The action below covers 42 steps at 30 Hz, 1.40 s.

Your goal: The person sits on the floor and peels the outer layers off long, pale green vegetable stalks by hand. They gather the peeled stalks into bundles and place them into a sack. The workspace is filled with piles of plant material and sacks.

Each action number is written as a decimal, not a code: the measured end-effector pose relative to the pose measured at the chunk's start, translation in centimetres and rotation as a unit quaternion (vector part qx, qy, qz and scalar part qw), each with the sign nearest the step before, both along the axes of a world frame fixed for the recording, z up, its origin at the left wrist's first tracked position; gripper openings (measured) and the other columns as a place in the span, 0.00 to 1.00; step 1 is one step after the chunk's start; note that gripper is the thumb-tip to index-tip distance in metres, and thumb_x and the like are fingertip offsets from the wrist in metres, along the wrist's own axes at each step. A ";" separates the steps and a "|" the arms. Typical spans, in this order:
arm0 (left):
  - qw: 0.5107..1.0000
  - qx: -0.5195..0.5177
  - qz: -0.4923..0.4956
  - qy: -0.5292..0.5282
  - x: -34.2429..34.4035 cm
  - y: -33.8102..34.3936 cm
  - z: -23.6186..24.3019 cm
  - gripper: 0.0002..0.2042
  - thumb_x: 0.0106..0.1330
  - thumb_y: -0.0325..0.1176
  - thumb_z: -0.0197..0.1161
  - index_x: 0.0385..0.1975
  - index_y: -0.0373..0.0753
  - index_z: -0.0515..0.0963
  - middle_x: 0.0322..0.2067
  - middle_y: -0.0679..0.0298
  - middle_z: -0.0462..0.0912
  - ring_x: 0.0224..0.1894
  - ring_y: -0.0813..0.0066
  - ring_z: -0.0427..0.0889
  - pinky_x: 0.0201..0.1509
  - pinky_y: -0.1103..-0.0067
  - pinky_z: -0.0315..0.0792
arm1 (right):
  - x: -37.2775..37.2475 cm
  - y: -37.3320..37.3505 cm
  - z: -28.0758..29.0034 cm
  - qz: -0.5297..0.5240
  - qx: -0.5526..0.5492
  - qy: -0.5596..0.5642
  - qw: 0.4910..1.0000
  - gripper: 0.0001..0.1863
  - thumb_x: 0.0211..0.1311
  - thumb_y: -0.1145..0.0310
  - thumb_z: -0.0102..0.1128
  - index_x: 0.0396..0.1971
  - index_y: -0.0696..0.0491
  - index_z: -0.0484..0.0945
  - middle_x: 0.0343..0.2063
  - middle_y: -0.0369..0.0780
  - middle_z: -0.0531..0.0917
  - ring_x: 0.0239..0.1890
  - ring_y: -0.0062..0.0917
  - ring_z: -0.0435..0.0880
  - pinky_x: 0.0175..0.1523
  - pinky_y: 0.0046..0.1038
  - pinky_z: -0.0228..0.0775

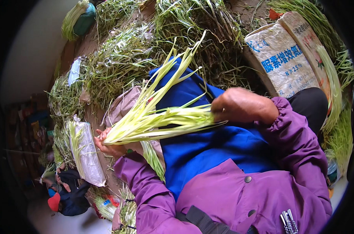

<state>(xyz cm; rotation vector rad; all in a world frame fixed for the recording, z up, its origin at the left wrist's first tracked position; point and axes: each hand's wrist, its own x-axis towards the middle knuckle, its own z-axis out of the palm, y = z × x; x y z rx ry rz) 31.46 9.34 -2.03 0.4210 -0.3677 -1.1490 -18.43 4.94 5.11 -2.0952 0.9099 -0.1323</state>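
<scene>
Many stalks (151,120) fan across the blue cloth (208,150), mid-dial! At eight o'clock the left hand's (111,143) fingers clasp them; three o'clock, the right hand (239,106) blurs, finger grip impossible to tell.

Left fingers (101,137) curled; right hand (232,103) higher, wrist (266,107) bent

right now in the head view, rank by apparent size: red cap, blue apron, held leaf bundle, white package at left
1. Blue apron
2. Leaf bundle
3. White package
4. Red cap; it sits farther away, so true size is unsure.
</scene>
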 end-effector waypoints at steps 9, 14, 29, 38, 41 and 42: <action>1.000 0.002 0.011 0.003 -0.2 -0.5 0.3 0.17 0.68 0.41 0.48 0.39 0.31 0.76 0.17 0.72 0.71 0.27 0.76 0.67 0.43 0.75 0.64 | 2.9 -2.0 -3.2 -0.107 -0.247 0.007 0.963 0.07 0.53 0.68 0.59 0.28 0.54 0.73 0.28 0.42 0.76 0.31 0.37 0.80 0.35 0.35 0.73; 0.998 0.027 0.059 -0.012 -1.4 -0.2 1.2 0.15 0.68 0.40 0.49 0.36 0.33 0.76 0.17 0.74 0.71 0.22 0.81 0.68 0.40 0.76 0.65 | 3.8 -0.9 -4.1 -0.111 -0.223 -0.057 0.967 0.10 0.52 0.67 0.61 0.33 0.54 0.75 0.29 0.43 0.78 0.32 0.38 0.80 0.36 0.36 0.73; 1.000 0.000 0.015 0.017 -2.7 -1.1 2.5 0.16 0.65 0.38 0.52 0.40 0.28 0.73 0.16 0.73 0.70 0.22 0.79 0.68 0.40 0.76 0.64 | 4.4 -1.6 -3.7 -0.091 -0.354 0.019 0.931 0.04 0.50 0.69 0.56 0.21 0.51 0.72 0.20 0.40 0.76 0.24 0.34 0.80 0.28 0.34 0.72; 1.000 -0.006 -0.003 0.011 -2.0 -1.6 2.7 0.15 0.66 0.38 0.51 0.41 0.29 0.73 0.16 0.74 0.69 0.22 0.80 0.67 0.39 0.77 0.63 | 1.2 -3.4 -7.3 -0.129 -0.323 0.238 0.907 0.04 0.48 0.70 0.57 0.19 0.50 0.80 0.21 0.41 0.81 0.28 0.31 0.84 0.30 0.32 0.75; 1.000 0.003 0.014 0.015 -2.0 -1.3 2.4 0.15 0.66 0.38 0.52 0.41 0.29 0.73 0.16 0.74 0.69 0.21 0.80 0.66 0.39 0.76 0.63 | -1.9 -3.9 -8.5 -0.158 -0.174 0.324 0.917 0.11 0.50 0.62 0.59 0.19 0.54 0.82 0.23 0.45 0.82 0.30 0.36 0.84 0.34 0.35 0.75; 1.000 0.009 0.015 0.016 -1.9 -1.2 2.5 0.15 0.67 0.37 0.51 0.41 0.29 0.72 0.15 0.74 0.68 0.21 0.80 0.66 0.39 0.76 0.63 | -2.5 -4.1 -7.9 -0.174 -0.147 0.326 0.917 0.14 0.51 0.59 0.60 0.19 0.56 0.82 0.23 0.46 0.83 0.30 0.38 0.84 0.35 0.36 0.75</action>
